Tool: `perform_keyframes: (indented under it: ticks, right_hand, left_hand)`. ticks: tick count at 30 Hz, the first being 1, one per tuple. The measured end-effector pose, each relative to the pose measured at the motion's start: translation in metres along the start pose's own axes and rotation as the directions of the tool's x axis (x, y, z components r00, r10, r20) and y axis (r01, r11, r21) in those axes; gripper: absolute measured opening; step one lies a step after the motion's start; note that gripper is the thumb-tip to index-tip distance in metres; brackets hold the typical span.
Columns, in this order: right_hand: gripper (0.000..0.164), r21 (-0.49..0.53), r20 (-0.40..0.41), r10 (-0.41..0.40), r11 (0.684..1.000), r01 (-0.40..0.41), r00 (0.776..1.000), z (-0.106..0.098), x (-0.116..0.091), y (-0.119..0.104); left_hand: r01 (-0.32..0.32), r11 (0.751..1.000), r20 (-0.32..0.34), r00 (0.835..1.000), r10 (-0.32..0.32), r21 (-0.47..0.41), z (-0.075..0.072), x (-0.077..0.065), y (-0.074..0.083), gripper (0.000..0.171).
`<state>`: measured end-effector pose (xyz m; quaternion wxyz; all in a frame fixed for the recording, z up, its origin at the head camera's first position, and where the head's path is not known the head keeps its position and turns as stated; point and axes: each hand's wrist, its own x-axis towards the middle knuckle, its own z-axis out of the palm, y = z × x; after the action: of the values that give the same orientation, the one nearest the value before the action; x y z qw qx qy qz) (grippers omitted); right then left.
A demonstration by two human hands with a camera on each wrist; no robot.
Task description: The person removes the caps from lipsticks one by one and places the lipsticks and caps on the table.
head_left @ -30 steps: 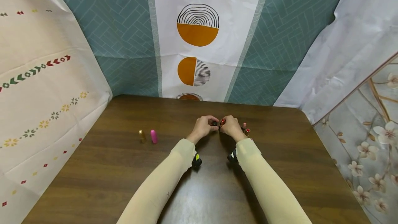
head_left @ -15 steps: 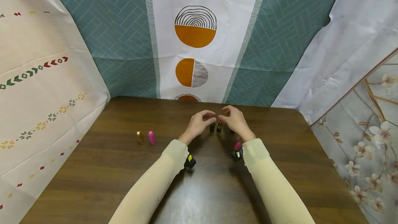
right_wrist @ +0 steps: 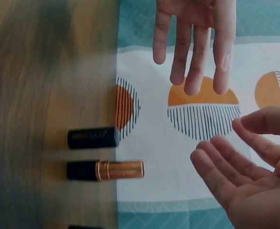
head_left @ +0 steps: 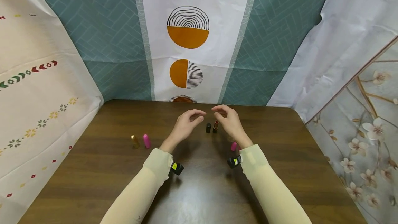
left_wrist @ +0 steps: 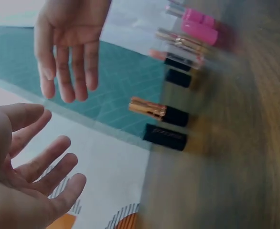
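Observation:
A black lipstick cap [head_left: 208, 128] and an uncapped lipstick [head_left: 215, 127] with a black base and gold collar stand upright, side by side, on the table. My left hand [head_left: 182, 127] hovers to the left of the cap, fingers loosely bent and holding nothing. On the other side, my right hand [head_left: 230, 123] is raised by the lipstick, also holding nothing. In the right wrist view the cap [right_wrist: 93, 138] and the lipstick [right_wrist: 105, 170] stand apart from both hands. Beyond them in the left wrist view are another black cap [left_wrist: 178, 78] and a gold-topped lipstick [left_wrist: 182, 42].
A gold cap [head_left: 135, 141] and a pink cap [head_left: 147, 141] stand on the left of the brown table [head_left: 93, 175]. Under my right wrist a pink piece [head_left: 234, 146] shows, partly covered. Patterned cloths [head_left: 186, 44] hang behind and at the sides.
Both hands have let go of the black cap and the lipstick, which now stand on the table. The hands have drawn apart, the left one moving further leftward. My view has turned slightly right.

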<state>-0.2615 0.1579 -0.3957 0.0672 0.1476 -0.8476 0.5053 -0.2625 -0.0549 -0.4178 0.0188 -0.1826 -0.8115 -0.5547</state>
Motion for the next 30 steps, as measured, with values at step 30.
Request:
perform_keyframes:
  ticks: [30]
  right_hand:
    - [0.024, 0.165, 0.243, -0.002, 0.986, -0.039, 0.970, 0.036, -0.007, 0.000]
  left_hand:
    - [-0.004, 0.985, -0.042, 0.999, 0.011, 0.171, -0.071, -0.028, 0.007, 0.022]
